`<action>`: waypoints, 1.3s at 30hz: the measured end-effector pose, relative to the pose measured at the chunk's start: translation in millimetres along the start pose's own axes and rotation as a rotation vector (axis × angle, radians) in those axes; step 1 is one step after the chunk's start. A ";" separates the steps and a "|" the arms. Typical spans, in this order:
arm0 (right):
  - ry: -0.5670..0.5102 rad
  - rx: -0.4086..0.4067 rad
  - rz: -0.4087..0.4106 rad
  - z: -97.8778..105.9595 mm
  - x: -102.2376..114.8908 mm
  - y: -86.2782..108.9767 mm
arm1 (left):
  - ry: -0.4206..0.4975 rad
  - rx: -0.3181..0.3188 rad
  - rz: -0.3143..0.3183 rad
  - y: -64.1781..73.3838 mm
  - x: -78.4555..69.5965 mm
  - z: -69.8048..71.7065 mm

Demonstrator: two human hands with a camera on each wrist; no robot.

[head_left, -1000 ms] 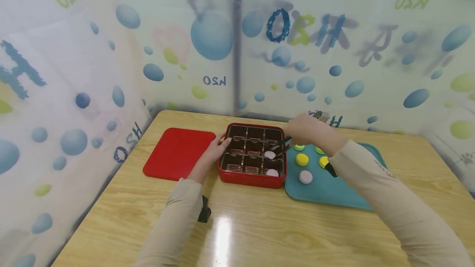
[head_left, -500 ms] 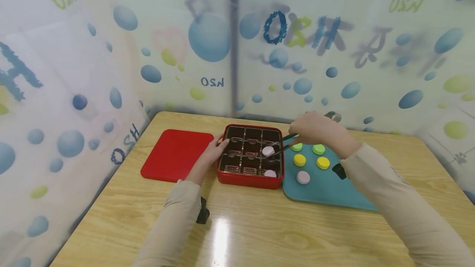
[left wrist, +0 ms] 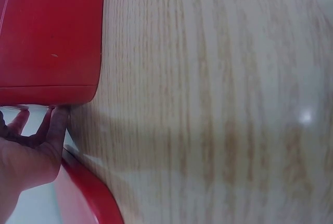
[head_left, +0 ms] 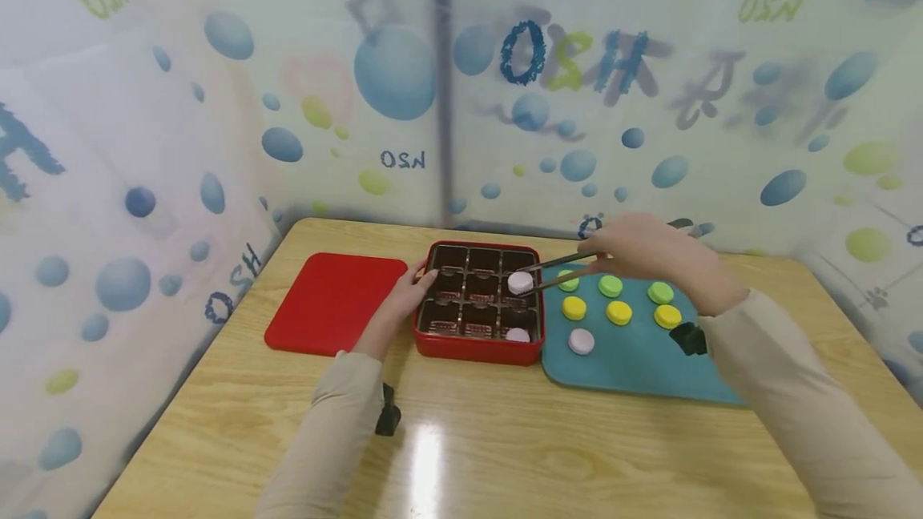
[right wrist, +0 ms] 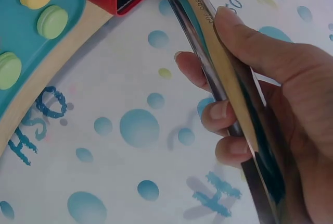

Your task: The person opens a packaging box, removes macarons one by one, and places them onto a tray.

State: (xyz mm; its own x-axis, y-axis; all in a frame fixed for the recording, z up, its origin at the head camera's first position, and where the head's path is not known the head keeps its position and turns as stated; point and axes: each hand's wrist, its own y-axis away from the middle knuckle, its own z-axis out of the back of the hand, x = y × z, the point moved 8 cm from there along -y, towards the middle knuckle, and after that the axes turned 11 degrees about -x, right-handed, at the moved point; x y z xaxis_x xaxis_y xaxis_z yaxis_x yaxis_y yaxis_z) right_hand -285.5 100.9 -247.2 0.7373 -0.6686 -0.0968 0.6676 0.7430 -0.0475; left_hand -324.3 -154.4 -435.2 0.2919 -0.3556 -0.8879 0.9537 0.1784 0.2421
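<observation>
My left hand (head_left: 400, 299) grips the left wall of a red box (head_left: 476, 349), thumb over the rim and fingers along the outside. Inside, the box has a dark divided insert. In my right hand (head_left: 642, 248) is a pair of metal tongs (head_left: 558, 261), pinched between thumb and fingers as the right wrist view shows. The tong tips hold a pale pink macaron (head_left: 521, 283) over the right column of compartments, around the middle and back ones. Another pale pink macaron (head_left: 517, 335) lies in the front right compartment.
A blue tray (head_left: 649, 367) right of the box carries a pale pink macaron (head_left: 581, 341), yellow macarons (head_left: 618, 312) and green macarons (head_left: 610, 287). Left of the box lies a flat red lid (head_left: 335, 303). A patterned curtain (head_left: 324, 62) stands behind the wooden table (head_left: 476, 439).
The tongs have raised the macaron from low in the middle right compartment, up and toward the back of the box. My left hand stays on the box.
</observation>
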 end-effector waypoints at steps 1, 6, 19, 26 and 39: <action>-0.004 -0.008 -0.003 1.1 -1.0 1.9 | -0.003 0.000 -0.002 0.2 -0.3 0.3; -0.018 -0.035 -0.035 4.8 -8.9 12.2 | -0.018 -0.003 -0.009 0.3 -0.3 0.5; -0.055 -0.015 -0.125 2.2 -37.8 47.8 | -0.013 -0.013 0.018 0.4 3.7 2.4; -0.068 -0.031 -0.156 -3.9 -56.8 75.9 | 0.000 0.001 0.017 -1.6 2.4 0.6; -0.081 0.067 -0.204 -32.1 -79.9 116.9 | -0.009 -0.001 0.028 -1.0 1.9 0.1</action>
State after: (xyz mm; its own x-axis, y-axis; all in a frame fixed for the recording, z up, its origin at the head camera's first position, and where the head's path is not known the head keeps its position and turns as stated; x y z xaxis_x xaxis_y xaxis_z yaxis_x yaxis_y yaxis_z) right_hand -269.6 242.1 -277.0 0.5905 -0.8070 -0.0116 0.8071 0.5904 0.0084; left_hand -324.7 -155.4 -437.0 0.3194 -0.3587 -0.8771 0.9450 0.1890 0.2669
